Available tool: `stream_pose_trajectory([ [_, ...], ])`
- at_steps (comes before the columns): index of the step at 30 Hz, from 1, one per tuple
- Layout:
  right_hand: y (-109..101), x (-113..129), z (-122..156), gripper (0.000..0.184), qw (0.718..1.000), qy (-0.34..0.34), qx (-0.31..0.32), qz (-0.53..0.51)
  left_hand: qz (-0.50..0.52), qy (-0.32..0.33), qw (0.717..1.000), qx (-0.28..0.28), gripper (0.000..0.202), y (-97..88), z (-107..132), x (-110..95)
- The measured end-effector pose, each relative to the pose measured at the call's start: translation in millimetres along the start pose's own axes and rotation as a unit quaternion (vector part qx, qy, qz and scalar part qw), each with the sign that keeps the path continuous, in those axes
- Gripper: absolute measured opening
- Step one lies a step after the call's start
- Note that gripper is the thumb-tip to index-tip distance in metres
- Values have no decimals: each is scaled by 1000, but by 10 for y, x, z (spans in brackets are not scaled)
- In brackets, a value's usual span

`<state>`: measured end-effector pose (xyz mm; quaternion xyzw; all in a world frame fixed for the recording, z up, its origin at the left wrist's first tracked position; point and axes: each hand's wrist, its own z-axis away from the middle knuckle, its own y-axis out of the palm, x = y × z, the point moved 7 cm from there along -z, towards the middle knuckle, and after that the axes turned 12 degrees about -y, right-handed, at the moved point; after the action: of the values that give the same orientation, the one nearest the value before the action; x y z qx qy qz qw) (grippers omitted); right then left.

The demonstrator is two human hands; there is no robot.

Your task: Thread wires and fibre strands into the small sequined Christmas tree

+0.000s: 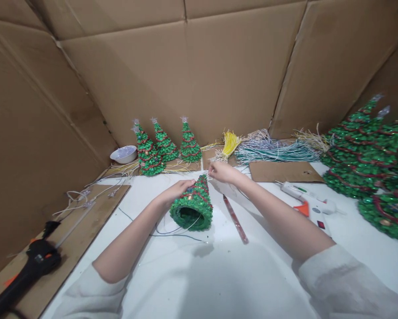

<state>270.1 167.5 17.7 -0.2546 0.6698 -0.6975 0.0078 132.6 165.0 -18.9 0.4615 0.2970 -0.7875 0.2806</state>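
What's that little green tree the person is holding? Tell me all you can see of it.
The little green Christmas tree is a hollow cone clad in glittery green bits, wound with red garland bands. It lies tilted on the white table, open base toward the camera, tip pointing away. The left hand holds its side; the right hand pinches at its tip.

Three small trees (165, 146) stand along the cardboard wall (219, 79), white bowl (123, 154) left of them. Wire bundles (272, 150) lie right. White glue gun (310, 204) near larger trees (368, 155); black glue gun (36, 259) far left.
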Motion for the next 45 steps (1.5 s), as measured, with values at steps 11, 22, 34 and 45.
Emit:
stream_pose_trajectory([
  [11,125,60,-27,25,1000,-4,0,-5,-2,-1,1000,-2,53,4,-16,5],
  [22,139,79,-28,25,1000,-15,-11,2,-14,-35,999,21,45,25,81,-75],
  [34,110,93,-26,22,999,-40,-29,3,-36,-42,998,-22,43,-45,116,-127],
  [45,135,68,-35,23,999,-18,-15,37,-56,-54,996,-33,43,-50,132,-144],
])
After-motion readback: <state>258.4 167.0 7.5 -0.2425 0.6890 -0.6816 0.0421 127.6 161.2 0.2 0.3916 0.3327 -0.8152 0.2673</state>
